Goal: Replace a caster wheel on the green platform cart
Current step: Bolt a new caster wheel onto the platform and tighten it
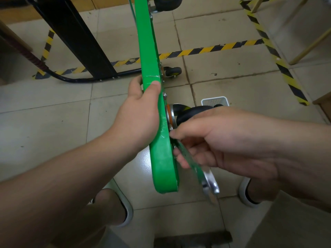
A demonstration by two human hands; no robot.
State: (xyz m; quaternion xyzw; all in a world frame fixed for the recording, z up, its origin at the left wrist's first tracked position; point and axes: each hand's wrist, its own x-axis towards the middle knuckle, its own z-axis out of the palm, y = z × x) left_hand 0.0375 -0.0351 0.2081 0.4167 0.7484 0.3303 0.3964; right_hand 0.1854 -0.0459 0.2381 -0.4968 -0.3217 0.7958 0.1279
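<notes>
Your left hand (138,111) grips the edge of the green platform cart (162,163), which stands tipped on its side over the tiled floor (53,122). Your right hand (216,140) is curled round a wrench (208,181) at the underside, just beside the nearest caster wheel (189,113).

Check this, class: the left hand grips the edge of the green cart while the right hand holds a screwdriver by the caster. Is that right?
No. In the head view the right hand holds a wrench, not a screwdriver, by the caster; the left hand does grip the edge of the green cart.
</notes>
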